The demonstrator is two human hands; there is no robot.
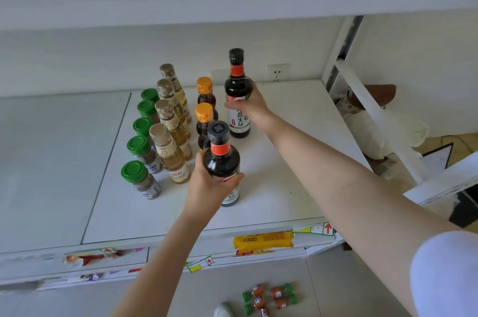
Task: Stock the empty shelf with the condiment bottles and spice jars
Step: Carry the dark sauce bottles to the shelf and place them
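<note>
My left hand (207,187) curls tight round the near soy sauce bottle (222,158). At its 12 o'clock, my right hand (252,105) clasps the far soy sauce bottle (239,123). Both stand upright on the white shelf (284,174).

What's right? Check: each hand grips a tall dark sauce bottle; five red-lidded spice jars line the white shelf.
Head view: the lids are green, not red. Five green-lidded spice jars line the white shelf; left hand and right hand each grip a tall dark sauce bottle.
</note>
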